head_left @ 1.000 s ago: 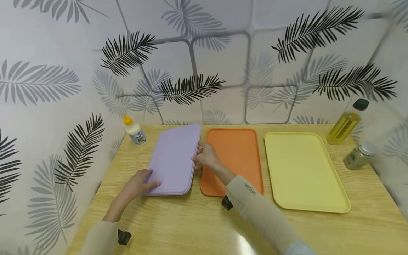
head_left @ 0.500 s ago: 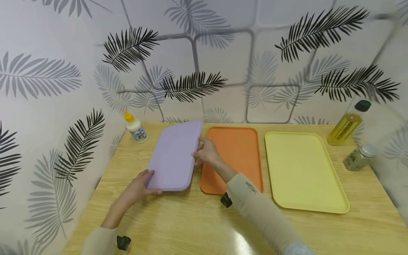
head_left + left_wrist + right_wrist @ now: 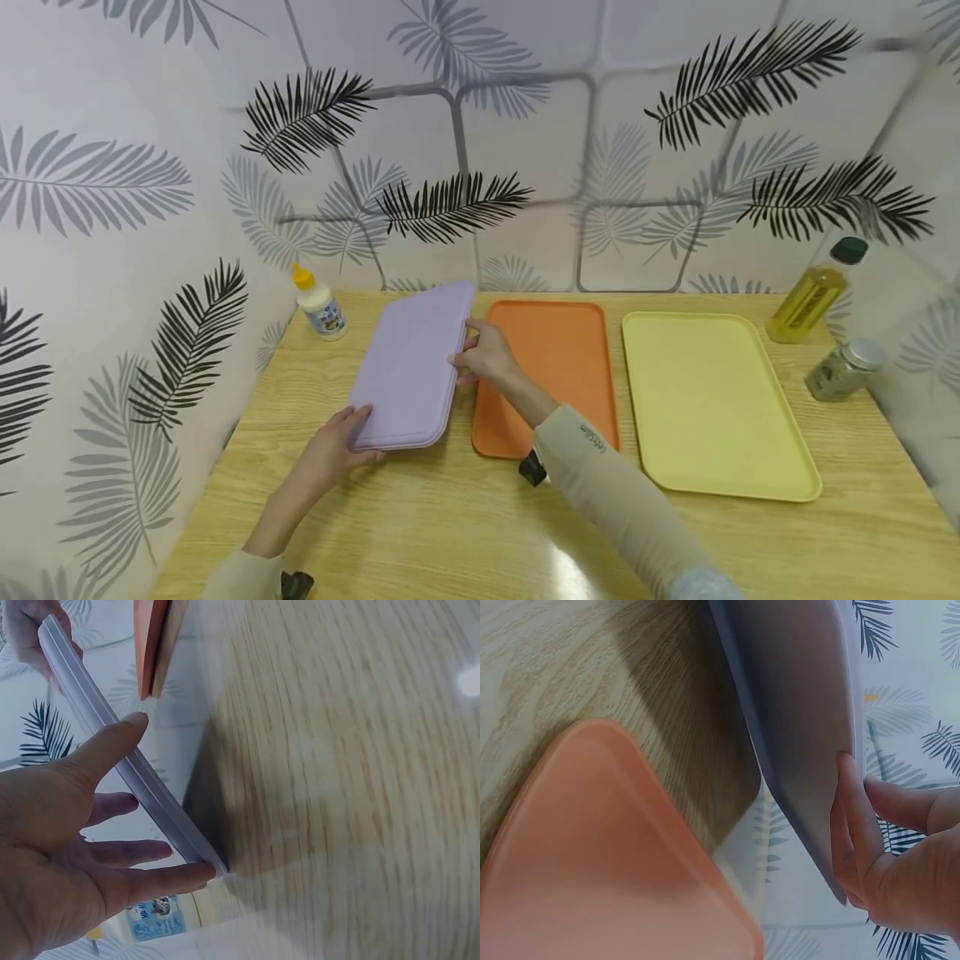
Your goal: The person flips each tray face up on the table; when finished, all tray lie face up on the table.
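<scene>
A lavender tray (image 3: 412, 367) stands tilted at the left of the table, its right side raised and its left side low. My right hand (image 3: 487, 358) pinches the raised right edge; in the right wrist view the fingers (image 3: 851, 825) reach under it, with the thumb on the other face. At the near left corner is my left hand (image 3: 330, 450), fingers at the left edge and thumb along the near edge. In the left wrist view its fingers (image 3: 150, 881) are straight and spread, touching the tray's rim.
An orange tray (image 3: 562, 358) lies just right of the lavender one, partly under my right forearm. Further right is a yellow tray (image 3: 712, 400). A glue bottle (image 3: 324, 312) stands back left; an oil bottle (image 3: 810, 300) and a lidded jar (image 3: 840, 373) stand at the right.
The lavender tray's near and right edges have risen slightly. My left hand has shifted slightly at the corner; the right hand keeps its hold and moves up a little with the edge.
</scene>
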